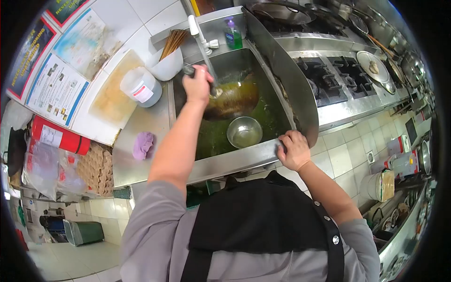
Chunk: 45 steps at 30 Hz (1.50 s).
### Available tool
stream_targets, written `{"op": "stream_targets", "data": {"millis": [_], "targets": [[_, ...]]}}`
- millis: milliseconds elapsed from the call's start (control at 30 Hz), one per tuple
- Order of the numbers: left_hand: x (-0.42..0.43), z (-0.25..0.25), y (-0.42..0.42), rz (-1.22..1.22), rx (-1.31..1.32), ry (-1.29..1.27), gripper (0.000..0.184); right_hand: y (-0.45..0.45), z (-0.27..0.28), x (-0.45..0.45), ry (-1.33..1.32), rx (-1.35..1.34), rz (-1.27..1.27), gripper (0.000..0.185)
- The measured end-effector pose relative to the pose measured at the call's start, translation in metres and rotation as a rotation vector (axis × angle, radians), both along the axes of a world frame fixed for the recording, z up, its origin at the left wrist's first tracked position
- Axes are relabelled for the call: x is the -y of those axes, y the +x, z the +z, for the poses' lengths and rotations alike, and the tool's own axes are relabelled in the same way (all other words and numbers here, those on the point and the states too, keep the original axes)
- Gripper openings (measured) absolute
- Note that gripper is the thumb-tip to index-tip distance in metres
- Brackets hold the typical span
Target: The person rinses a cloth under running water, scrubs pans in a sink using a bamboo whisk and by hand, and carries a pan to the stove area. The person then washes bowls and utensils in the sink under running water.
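Note:
My left hand is closed around a dark handle above the sink. That handle appears to belong to the brown-stained wok, which is tilted in the basin near the tap. Greenish, murky water lies around the wok. Closer to the front, a round metal bowl sits in the same basin. My right hand grips the sink's front edge at the right corner, fingers bent over the rim and thumb in front.
Left of the basin are a white tub, a container with a bundle of thin sticks and a purple cloth. Green soap stands behind. A metal splash guard separates the sink from gas burners.

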<state>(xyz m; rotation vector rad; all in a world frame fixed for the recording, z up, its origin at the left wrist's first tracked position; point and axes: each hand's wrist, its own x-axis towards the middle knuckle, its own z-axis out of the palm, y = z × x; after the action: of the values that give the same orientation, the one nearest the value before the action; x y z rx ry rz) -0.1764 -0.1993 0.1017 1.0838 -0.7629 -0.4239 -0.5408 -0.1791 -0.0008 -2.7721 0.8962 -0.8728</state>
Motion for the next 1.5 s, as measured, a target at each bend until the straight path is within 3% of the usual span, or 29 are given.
{"op": "stream_targets", "data": {"millis": [133,200,267,300,367,400,467,533,667,767,933,1033,1100,1133,1200,1233,1267,1300,1400,1500], "targets": [[-0.025,-0.057,-0.043,-0.079,0.234,0.205,0.023,-0.001,-0.002,0.001,0.012,0.003,0.004,0.028],[-0.045,-0.083,-0.058,-0.134,0.144,0.262,0.012,-0.002,-0.001,0.001,0.007,0.029,0.022,0.027],[-0.061,-0.130,-0.043,-0.028,0.591,0.363,0.006,-0.003,-0.003,0.001,0.006,0.045,0.028,0.027],[-0.070,-0.156,-0.034,0.016,0.690,0.322,0.012,-0.004,-0.004,0.000,0.022,0.043,0.021,0.027],[-0.100,-0.147,-0.048,0.005,0.379,0.473,0.023,-0.004,-0.004,0.001,0.032,0.051,0.021,0.027],[-0.120,-0.122,-0.065,-0.057,-0.039,0.631,0.029,-0.003,-0.004,0.000,0.027,0.055,0.011,0.027],[-0.137,-0.112,-0.070,0.026,-0.385,0.621,0.029,-0.004,-0.008,0.001,0.004,0.105,0.029,0.028],[-0.143,-0.121,-0.059,0.041,-0.346,0.675,0.029,-0.004,-0.008,0.000,0.016,0.093,0.022,0.028],[-0.149,-0.115,-0.053,-0.007,0.022,1.099,0.033,-0.004,-0.002,-0.002,0.035,0.104,0.031,0.026],[-0.156,-0.119,-0.045,-0.075,0.692,1.281,0.048,-0.002,-0.003,-0.001,0.015,0.125,0.033,0.026],[-0.154,-0.097,-0.035,-0.424,0.685,1.351,0.056,0.002,0.000,-0.003,-0.009,0.088,0.018,0.024],[-0.147,-0.076,-0.015,-0.641,0.876,1.343,0.057,0.005,0.003,-0.005,-0.012,0.063,0.010,0.025],[-0.125,-0.087,0.029,-0.529,0.936,1.104,0.048,0.008,0.004,-0.004,-0.015,0.045,0.006,0.027],[-0.111,-0.050,0.045,-0.464,0.899,1.037,0.038,0.009,0.004,-0.004,-0.021,0.032,0.002,0.027],[-0.080,-0.031,0.100,-0.106,0.729,0.805,0.032,0.011,0.004,-0.004,-0.028,0.008,-0.006,0.029],[-0.064,-0.002,0.128,0.024,0.775,0.841,0.030,0.011,0.004,-0.003,-0.011,-0.010,-0.012,0.031],[-0.049,0.023,0.154,0.097,0.823,0.886,0.031,0.013,0.006,-0.003,-0.014,-0.024,-0.011,0.031],[-0.031,0.023,0.184,0.303,0.711,0.796,0.035,0.014,0.008,-0.002,-0.016,-0.037,-0.011,0.031],[0.022,0.028,0.266,0.358,0.821,0.791,0.044,0.017,0.006,-0.002,-0.005,-0.062,-0.027,0.033],[0.062,0.033,0.288,0.367,0.893,0.777,0.058,0.017,0.005,0.000,0.011,-0.097,-0.046,0.035]]}}
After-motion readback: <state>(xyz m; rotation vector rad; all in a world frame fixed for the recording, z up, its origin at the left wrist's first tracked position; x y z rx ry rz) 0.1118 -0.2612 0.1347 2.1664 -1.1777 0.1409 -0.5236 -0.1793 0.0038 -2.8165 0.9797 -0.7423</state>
